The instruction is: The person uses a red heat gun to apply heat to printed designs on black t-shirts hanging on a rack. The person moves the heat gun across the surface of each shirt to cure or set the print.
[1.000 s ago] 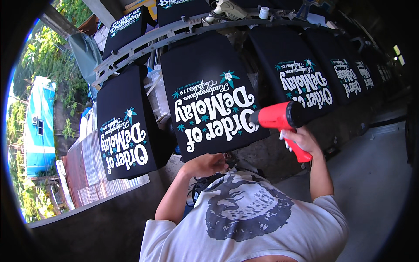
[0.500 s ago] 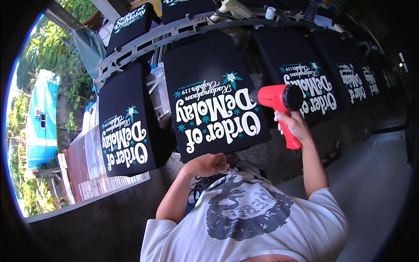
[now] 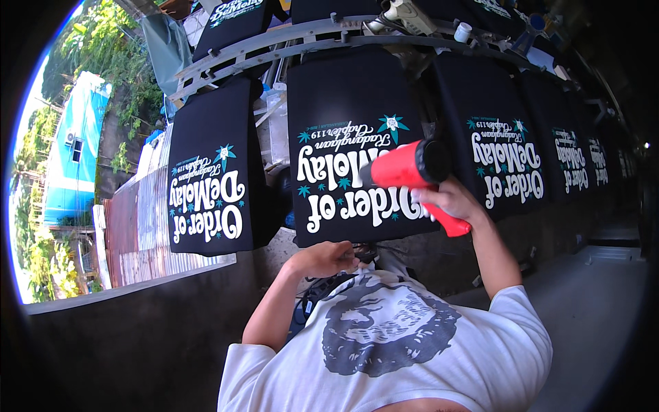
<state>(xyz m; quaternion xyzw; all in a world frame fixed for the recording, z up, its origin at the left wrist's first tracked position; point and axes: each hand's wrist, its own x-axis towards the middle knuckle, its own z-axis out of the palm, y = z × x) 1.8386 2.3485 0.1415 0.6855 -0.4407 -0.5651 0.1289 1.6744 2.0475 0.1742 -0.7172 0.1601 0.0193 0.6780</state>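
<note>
My right hand (image 3: 449, 200) is wrapped round the handle of a red heat gun (image 3: 405, 165) with a black rear end. Its dark nozzle points left, over the white and teal print on a black T-shirt (image 3: 350, 86) stretched flat in front of me. The gun hides part of the lettering. Close to my belly, just below the near edge of that shirt, my left hand (image 3: 326, 259) is closed with its fingers curled. Whatever it may hold is hidden; a small dark thing shows beside its fingertips.
Similar printed black T-shirts lie in a row, one at the left (image 3: 209, 130) and several to the right (image 3: 487, 96). Behind them runs a metal rail (image 3: 302, 34) with a white jar (image 3: 463, 32) and a beige tool (image 3: 408, 15). A grey floor (image 3: 583, 302) extends at right.
The heat gun in my right hand has moved left and slightly down across the print, and is more tilted. My left hand stays near my belly. The view has shifted a little.
</note>
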